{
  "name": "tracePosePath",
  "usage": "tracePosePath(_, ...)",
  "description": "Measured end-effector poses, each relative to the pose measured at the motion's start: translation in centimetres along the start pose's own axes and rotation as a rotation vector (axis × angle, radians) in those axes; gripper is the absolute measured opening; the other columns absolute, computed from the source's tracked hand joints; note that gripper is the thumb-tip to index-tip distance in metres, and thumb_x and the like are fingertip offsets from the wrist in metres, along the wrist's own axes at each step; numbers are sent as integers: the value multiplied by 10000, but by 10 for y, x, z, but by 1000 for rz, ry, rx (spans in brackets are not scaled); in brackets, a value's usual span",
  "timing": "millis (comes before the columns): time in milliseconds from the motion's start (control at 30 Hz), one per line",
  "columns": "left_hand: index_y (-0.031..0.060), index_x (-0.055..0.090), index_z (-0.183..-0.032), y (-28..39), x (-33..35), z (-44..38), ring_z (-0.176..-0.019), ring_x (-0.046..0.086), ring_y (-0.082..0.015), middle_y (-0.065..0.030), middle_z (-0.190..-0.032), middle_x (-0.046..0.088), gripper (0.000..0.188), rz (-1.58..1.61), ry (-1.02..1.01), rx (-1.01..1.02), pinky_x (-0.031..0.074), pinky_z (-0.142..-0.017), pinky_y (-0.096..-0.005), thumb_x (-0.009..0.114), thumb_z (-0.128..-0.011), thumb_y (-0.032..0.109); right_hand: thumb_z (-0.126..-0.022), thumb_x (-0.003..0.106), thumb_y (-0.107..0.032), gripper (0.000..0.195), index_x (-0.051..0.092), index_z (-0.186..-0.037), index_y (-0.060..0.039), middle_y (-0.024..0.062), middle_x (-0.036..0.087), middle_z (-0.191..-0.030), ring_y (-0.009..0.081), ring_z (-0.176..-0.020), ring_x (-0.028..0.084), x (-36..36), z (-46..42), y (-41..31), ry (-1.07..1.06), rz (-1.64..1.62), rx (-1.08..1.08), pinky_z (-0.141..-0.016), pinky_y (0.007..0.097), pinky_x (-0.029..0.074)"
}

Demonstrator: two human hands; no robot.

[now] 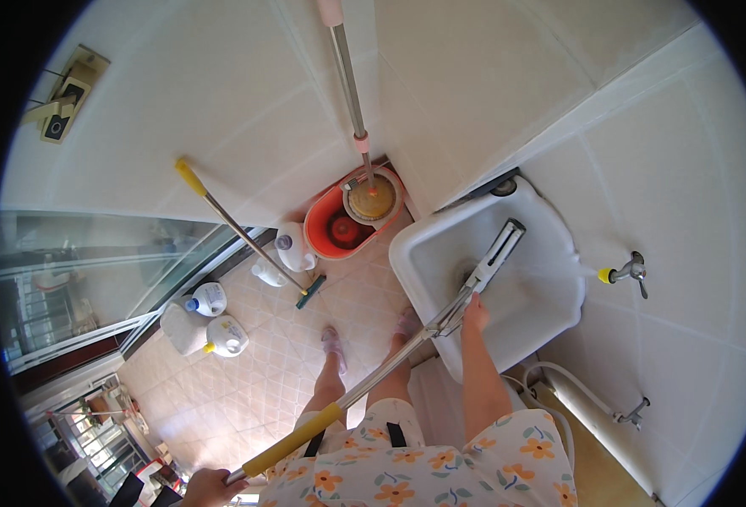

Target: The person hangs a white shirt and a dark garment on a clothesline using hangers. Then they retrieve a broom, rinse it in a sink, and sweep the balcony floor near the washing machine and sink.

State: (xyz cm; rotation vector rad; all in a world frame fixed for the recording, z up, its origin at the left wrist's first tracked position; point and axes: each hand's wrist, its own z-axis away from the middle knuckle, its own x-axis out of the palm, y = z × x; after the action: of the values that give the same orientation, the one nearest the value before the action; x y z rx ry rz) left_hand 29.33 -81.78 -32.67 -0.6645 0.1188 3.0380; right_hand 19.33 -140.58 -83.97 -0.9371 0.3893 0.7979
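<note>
A roller-type sponge mop [404, 348] lies slantwise across my front, its white and grey head over a white ceramic mop sink [531, 298]. At the bottom left, my left hand [211, 487] is closed round the metal pole, just beyond its yellow grip. My right hand [475, 314] is at the lower side of the mop head, inside the sink; its fingers are partly hidden. The sponge itself is hard to make out. Right of the sink, a wall tap [629, 275] with a yellow nozzle sends spray toward the basin.
A red spin-mop bucket [328, 222] holding an upright mop [350, 82] stands in the corner. A yellow-handled squeegee [239, 231] leans on the wall. White detergent jugs [227, 336] stand by the glass door [113, 272]. A hose [575, 380] joins a lower tap [633, 415].
</note>
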Motion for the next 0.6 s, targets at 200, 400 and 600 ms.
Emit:
tracePosePath(200,2,642,-827,-41,31,0,-614,654,-343,-214,-683,645,525,52,-48,-91,497,-561,-434,617,-895,523,-901,645,-365,390,645,-768,2,108,634,-671,238,-661,602,-18,32,-46,-150,100,-360,-672,387,481)
tracePosePath(400,76,545,-785,71,28,-27,-588,583,-409,-168,-614,583,449,-174,245,51,448,-523,-495,525,-955,491,-854,695,-354,360,649,-898,0,123,677,-831,268,-773,635,-26,-21,-64,-244,230,-383,-744,375,496)
tracePosePath(600,54,594,-774,102,24,-48,-656,591,-437,-212,-651,593,515,-141,95,37,449,-582,-516,497,-960,524,-865,700,-365,401,656,-1054,-14,99,694,-946,215,-913,652,-12,-73,-33,-402,149,-365,-813,339,501)
